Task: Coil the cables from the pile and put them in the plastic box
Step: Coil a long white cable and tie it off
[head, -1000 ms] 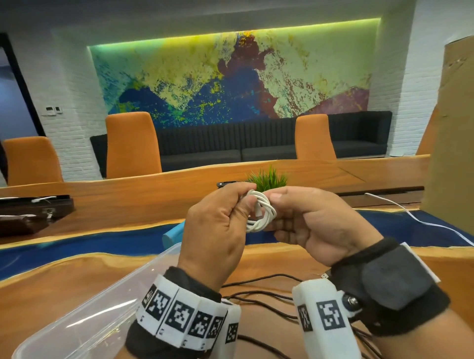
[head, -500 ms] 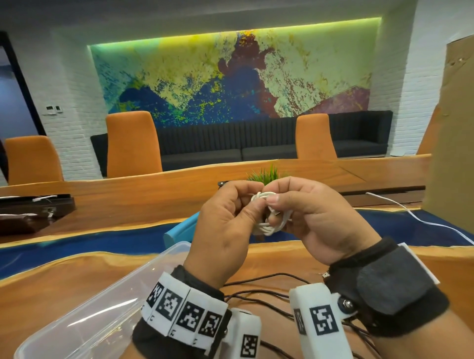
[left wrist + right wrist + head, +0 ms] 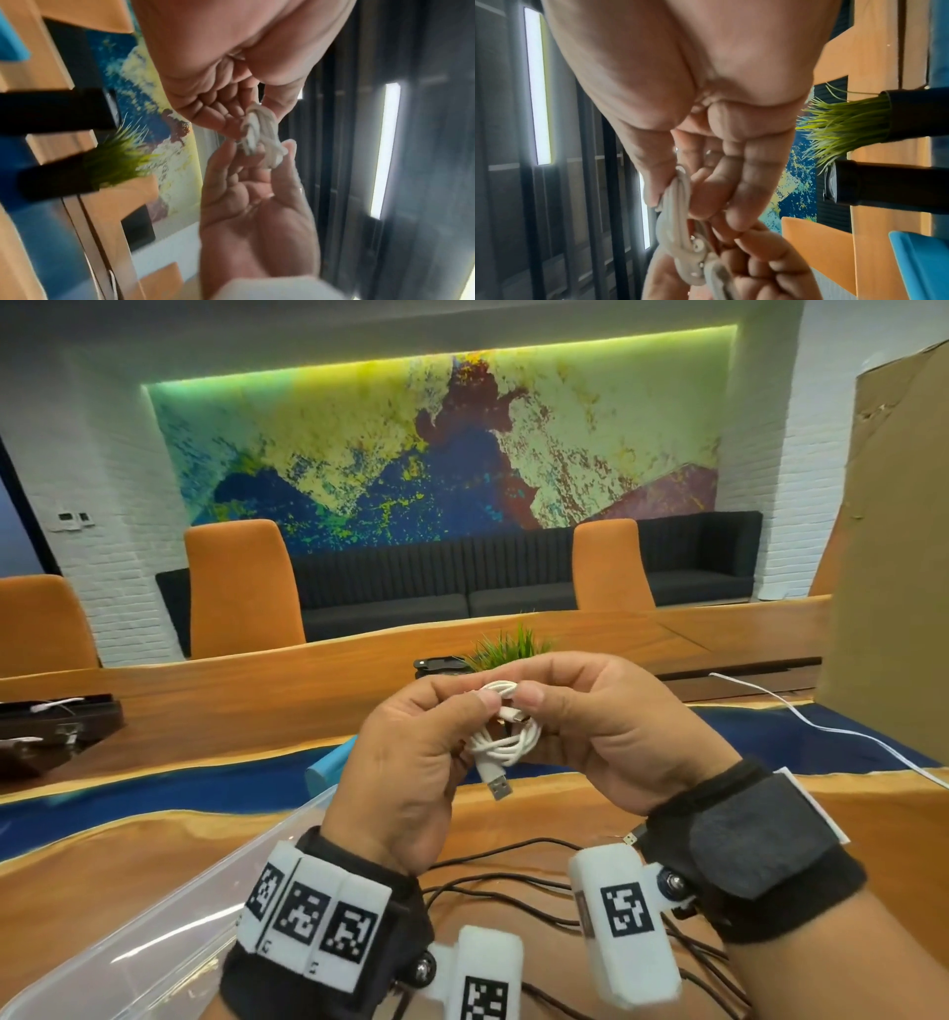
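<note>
Left hand (image 3: 411,762) and right hand (image 3: 611,737) raised together above the table (image 3: 92,880), thumbs nearly meeting. Both pinch the small white cable (image 3: 506,737), wound into a tight coil between thumb and fingertips. Left thumb presses on the coil's upper left; right thumb and forefinger nip its top, by a small plug tucked into the loops. USB plug (image 3: 499,785) hangs free below the coil, pointing down. Other fingers of both hands curled inward.

Both wrist views, blurred, show the same bundle held between the fingertips of the two hands.

Each wrist carries a black strap and white blocks with printed square markers.

Below the hands, loose black cables (image 3: 513,886) sprawl on the table. Clear plastic box (image 3: 169,932) sits at lower left, near the left wrist. Green grass-like plant (image 3: 508,644) just behind the hands. Another white cable (image 3: 821,726) trails across the table at right.
</note>
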A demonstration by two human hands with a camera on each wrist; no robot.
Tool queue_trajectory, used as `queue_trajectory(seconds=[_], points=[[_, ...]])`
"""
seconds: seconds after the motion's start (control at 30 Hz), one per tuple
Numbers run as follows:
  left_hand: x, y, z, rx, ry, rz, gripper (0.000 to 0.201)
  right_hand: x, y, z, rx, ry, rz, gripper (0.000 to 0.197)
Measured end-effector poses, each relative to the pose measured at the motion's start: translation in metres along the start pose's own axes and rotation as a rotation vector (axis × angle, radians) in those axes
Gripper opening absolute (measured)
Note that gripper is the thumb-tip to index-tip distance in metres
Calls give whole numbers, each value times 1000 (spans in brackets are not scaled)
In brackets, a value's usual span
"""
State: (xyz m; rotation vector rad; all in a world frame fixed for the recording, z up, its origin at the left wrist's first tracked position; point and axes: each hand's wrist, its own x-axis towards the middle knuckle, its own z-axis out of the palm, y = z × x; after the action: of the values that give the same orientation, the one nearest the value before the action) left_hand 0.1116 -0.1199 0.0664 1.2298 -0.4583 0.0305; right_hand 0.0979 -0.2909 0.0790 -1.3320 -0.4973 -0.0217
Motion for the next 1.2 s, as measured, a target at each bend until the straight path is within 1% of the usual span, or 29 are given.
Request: queue_trajectory(seconds=[0.03,0.1,0.17,0.23,0.3,0.4,0.47,0.5,0.57,0.63,0.73,0.8,0.87,0.93,1.0,1.1,1.2], points=[[1,0,-1,-65,13,-49,26,1,1,-1,36,-6,-8,36],[4,2,-2,-196,31,-142,33,2,4,-4,90,18,-33,36],[5,4,-3,-304,58,-216,42,3,6,-4,7,59,-75,34],[5,4,-3,-351,85,-244,44,3,5,-1,-187,84,-143,28],[5,3,-2,-338,110,-224,41,2,0,3,-397,93,-223,25],[4,1,0,-262,164,-161,41,0,-7,7,-787,76,-275,33],[2,-1,3,-204,181,-128,42,0,-2,11,-1034,160,-326,33],[1,-1,4,-182,176,-118,43,1,0,13,-1090,221,-379,28],[0,-3,7,-154,153,-107,44,3,3,13,-1090,285,-474,17],[0,-3,7,-148,110,-97,39,4,3,6,-1015,258,-499,13],[-1,-3,7,-82,23,-29,29,2,-1,-3,-782,218,-421,12],[-2,-4,6,50,1,59,26,-1,-3,-5,-683,215,-338,12],[-2,-5,3,223,-13,149,22,-3,-6,-6,-670,192,-245,13],[-3,-2,1,351,-45,184,17,-6,-14,-7,-717,151,-187,13],[-5,5,1,448,-111,191,18,-11,-25,-7,-768,139,-187,12],[-9,17,-2,568,-213,143,24,-18,-36,-5,-768,193,-206,13],[-11,22,-12,790,-187,43,24,-20,-43,-13,-767,285,-155,14]])
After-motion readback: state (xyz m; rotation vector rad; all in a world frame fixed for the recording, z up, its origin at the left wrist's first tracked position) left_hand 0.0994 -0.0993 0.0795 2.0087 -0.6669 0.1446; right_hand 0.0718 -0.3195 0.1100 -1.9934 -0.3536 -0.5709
